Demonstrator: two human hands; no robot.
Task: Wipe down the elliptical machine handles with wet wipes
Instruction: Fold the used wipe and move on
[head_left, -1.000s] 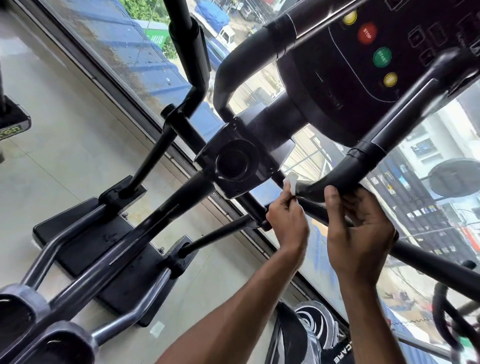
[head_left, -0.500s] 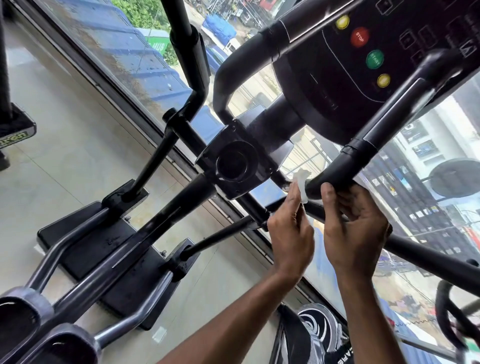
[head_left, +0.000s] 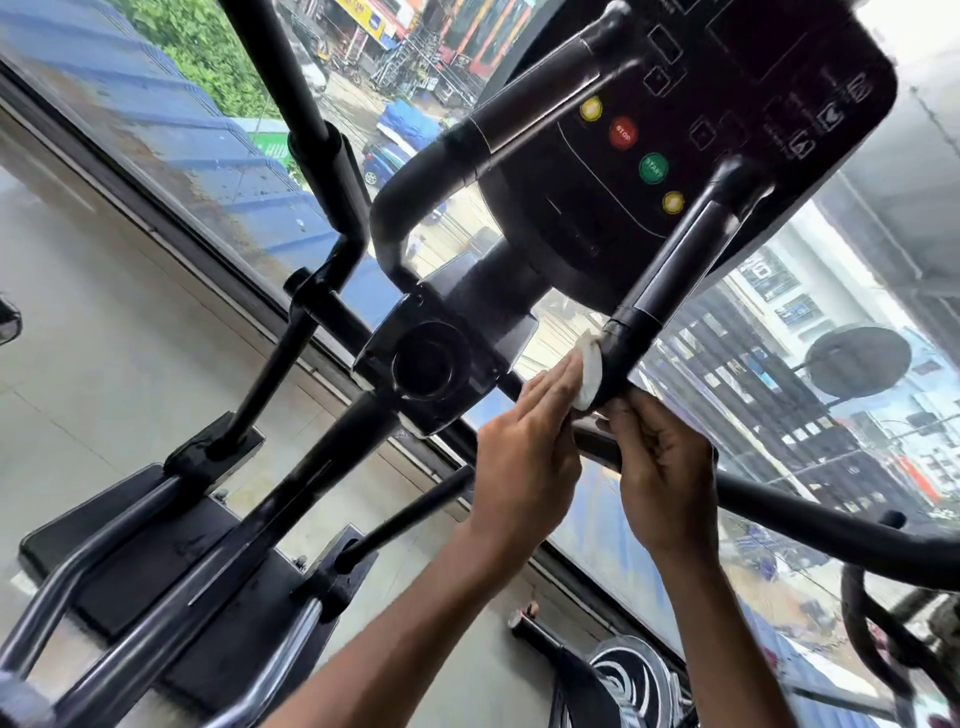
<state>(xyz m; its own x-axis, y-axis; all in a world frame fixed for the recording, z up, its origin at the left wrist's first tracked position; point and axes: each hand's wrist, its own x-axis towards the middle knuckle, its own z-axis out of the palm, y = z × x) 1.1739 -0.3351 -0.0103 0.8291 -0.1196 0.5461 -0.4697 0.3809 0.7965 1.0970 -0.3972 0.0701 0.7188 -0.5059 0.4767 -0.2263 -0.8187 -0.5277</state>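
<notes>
Left hand (head_left: 524, 447), fingers straight, presses my crumpled white wet wipe (head_left: 589, 371) flat on the bend of the black padded elliptical handle (head_left: 680, 260), right hand (head_left: 662, 467) curled round its lower end; mid-wipe I'd say, next needs a firm slide up the grip.

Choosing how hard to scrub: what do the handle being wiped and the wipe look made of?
Black handle: dull sheen, probably a rubber or foam grip over a tube; tape-like bands wrap it. White wipe: thin, crumpled, likely nonwoven cloth, pressed on by the left hand.
</notes>
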